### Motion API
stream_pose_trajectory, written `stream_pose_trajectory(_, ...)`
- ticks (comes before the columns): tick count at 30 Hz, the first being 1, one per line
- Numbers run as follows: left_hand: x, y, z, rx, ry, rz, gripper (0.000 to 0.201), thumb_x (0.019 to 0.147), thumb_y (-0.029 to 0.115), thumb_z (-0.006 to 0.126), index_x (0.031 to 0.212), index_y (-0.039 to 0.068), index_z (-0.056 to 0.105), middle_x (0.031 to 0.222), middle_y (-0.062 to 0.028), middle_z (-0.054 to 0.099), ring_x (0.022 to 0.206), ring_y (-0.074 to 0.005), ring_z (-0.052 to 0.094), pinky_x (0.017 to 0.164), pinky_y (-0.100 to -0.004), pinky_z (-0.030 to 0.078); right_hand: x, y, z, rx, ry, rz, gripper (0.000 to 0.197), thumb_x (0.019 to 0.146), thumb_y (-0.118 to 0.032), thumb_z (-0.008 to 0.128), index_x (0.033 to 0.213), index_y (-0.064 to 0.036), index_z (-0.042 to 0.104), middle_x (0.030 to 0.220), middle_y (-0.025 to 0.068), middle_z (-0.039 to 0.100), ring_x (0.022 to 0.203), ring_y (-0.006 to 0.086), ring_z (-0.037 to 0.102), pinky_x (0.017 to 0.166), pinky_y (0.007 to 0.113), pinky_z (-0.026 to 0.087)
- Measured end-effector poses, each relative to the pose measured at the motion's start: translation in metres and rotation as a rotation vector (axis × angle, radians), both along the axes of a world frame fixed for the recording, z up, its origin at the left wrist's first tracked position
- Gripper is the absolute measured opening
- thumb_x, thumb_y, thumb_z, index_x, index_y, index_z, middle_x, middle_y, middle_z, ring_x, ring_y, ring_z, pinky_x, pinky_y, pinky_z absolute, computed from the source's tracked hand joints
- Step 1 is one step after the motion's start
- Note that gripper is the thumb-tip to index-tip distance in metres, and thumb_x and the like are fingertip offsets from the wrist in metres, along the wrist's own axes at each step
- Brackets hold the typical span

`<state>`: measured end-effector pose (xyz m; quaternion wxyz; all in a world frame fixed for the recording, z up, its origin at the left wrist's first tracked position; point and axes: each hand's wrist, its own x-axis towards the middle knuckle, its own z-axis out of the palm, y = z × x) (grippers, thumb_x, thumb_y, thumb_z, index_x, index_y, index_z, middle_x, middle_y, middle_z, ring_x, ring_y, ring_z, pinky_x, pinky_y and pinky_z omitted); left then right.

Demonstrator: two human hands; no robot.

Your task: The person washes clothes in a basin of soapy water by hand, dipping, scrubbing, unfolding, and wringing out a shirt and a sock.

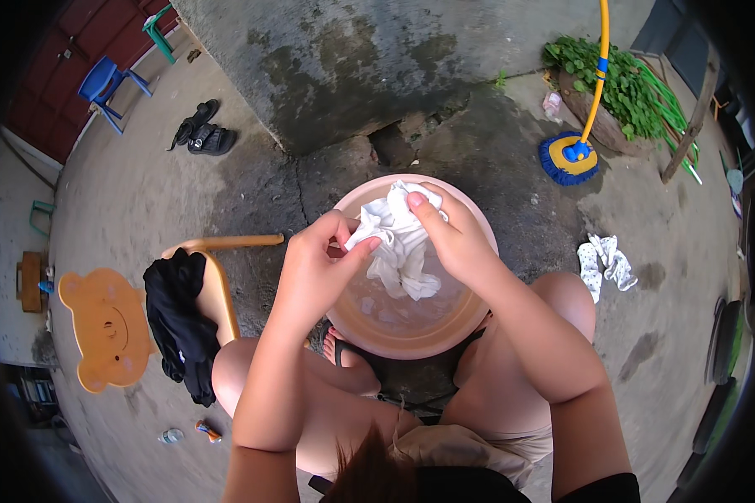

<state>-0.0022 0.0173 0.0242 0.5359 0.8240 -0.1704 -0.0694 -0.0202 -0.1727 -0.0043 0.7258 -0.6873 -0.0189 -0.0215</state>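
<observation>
Both my hands hold up a bunched white cloth point(398, 239) over a pale pink-orange basin point(419, 342). My left hand point(325, 256) pinches the cloth's left edge between thumb and fingers. Its upper right part is gripped by my right hand point(455, 230), thumb on top. The cloth's lower end hangs down over cloudy water point(377, 308) in the basin. Whether this is a sock or another small garment, I cannot tell. The basin stands on the ground between my bent legs.
At left, a small chair point(218, 293) with a bear-shaped backrest carries dark clothing point(176, 323). White dotted socks point(604, 261) lie on the ground at right. A blue-and-yellow mop point(569, 158) stands beyond them. A concrete wall point(352, 75) rises ahead; black sandals point(205, 134) lie beside it.
</observation>
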Motion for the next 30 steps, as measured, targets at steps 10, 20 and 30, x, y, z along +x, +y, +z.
stream_pose_trajectory(10, 0.019, 0.029, -0.002, -0.194, 0.042, 0.067, 0.027, 0.091, 0.012, 0.061, 0.073, 0.009, 0.042, 0.068, 0.0081, 0.042, 0.065, -0.0001, 0.036, 0.054, -0.0179, 0.029, 0.014, -0.037, -0.001, -0.021, 0.08, -0.162, 0.036, 0.097, -0.026, 0.051, 0.116, 0.0041, 0.056, 0.099, 0.0087, 0.065, 0.091, 0.0117, 0.057, 0.083, 0.026, 0.044)
stream_pose_trajectory(20, 0.024, 0.034, 0.007, -0.569, 0.342, 0.011, 0.013, 0.095, 0.02, 0.05, 0.085, 0.011, 0.048, 0.091, -0.0023, 0.061, 0.088, -0.0116, 0.06, 0.085, -0.03, 0.048, 0.007, -0.072, 0.008, -0.09, 0.032, -0.226, 0.031, 0.095, -0.022, 0.055, 0.115, 0.0024, 0.058, 0.102, 0.0052, 0.063, 0.092, 0.0108, 0.06, 0.082, 0.025, 0.047)
stream_pose_trajectory(30, 0.033, 0.047, 0.018, -0.599, 0.235, 0.11, 0.019, 0.095, 0.025, 0.052, 0.082, 0.012, 0.046, 0.082, 0.0015, 0.053, 0.081, -0.0088, 0.053, 0.08, -0.0273, 0.042, -0.001, -0.109, 0.016, -0.54, -0.131, -0.321, 0.021, 0.09, -0.016, 0.061, 0.099, 0.0022, 0.065, 0.086, 0.0048, 0.061, 0.075, 0.0108, 0.055, 0.069, 0.025, 0.044)
